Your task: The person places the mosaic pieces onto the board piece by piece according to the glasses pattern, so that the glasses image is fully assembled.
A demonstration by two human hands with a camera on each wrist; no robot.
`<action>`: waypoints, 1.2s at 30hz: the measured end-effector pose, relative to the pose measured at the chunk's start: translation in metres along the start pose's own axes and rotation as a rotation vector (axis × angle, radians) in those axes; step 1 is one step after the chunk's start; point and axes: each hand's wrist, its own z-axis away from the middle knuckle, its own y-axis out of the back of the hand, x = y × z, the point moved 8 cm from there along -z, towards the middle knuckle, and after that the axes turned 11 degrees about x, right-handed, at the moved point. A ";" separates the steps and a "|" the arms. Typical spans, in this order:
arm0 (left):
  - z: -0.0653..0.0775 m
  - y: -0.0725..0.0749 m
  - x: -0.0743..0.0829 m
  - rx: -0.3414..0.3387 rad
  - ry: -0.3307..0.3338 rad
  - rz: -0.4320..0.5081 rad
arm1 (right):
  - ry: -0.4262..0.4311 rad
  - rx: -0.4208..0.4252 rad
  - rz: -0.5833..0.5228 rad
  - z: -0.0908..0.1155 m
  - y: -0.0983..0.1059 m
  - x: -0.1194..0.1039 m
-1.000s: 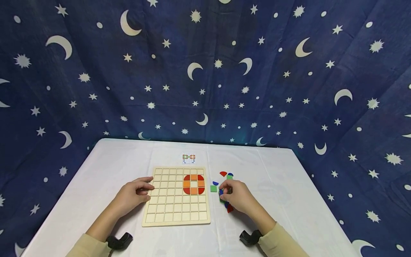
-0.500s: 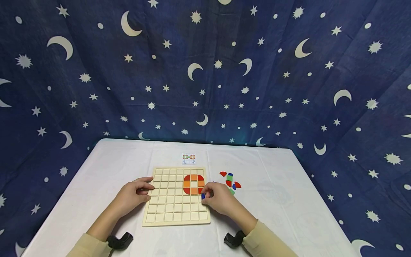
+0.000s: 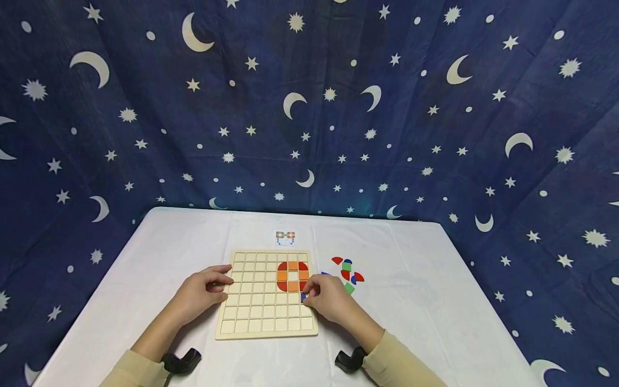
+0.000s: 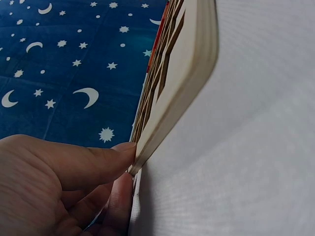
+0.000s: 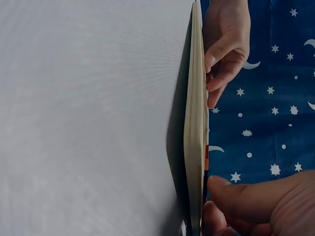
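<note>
1. A person's right hand (image 3: pixel 329 295) pinched a blue tile (image 3: pixel 303 296) between thumb and fingers at the right side of a wooden board (image 3: pixel 256 312).
2. The blue tile, partly hidden by the fingers, was at the board's right column, just nearer the person than a red corner; whether it lay flat in a cell could not be told.
3. The left hand (image 3: pixel 200 294) was loosely spread, thumb and fingers apart, tips resting at the board's left edge.
4. On the gridded board, 4 red tiles (image 3: pixel 282 266) and 4 orange tiles (image 3: pixel 293 265) ringed 1 bare cell toward the far right corner.
5. Right of the board, loose red pieces (image 3: pixel 359 277), green pieces (image 3: pixel 349 288) and blue pieces (image 3: pixel 354 280) lay on a white table (image 3: pixel 416 301), 1 blue partly hidden by the right hand.
6. A small printed card (image 3: pixel 285 238) lay just beyond the board's far edge.
7. Tan sleeves (image 3: pixel 130 371) framed the scene; behind hung a navy cloth (image 3: pixel 251 172) of moons and stars.
</note>
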 end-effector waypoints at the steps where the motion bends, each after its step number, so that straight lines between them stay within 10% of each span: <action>1: 0.000 0.000 0.001 0.001 -0.002 -0.002 | 0.006 0.002 0.002 0.000 0.000 -0.001; 14: 0.001 -0.001 -0.002 0.003 0.007 0.004 | 0.016 -0.009 0.016 -0.001 -0.003 -0.003; 28: 0.002 -0.002 0.000 -0.005 0.004 -0.013 | -0.080 0.164 0.004 -0.005 0.068 0.054; 36: 0.000 0.001 0.003 0.006 -0.011 -0.022 | -0.081 0.155 0.059 -0.002 0.077 0.071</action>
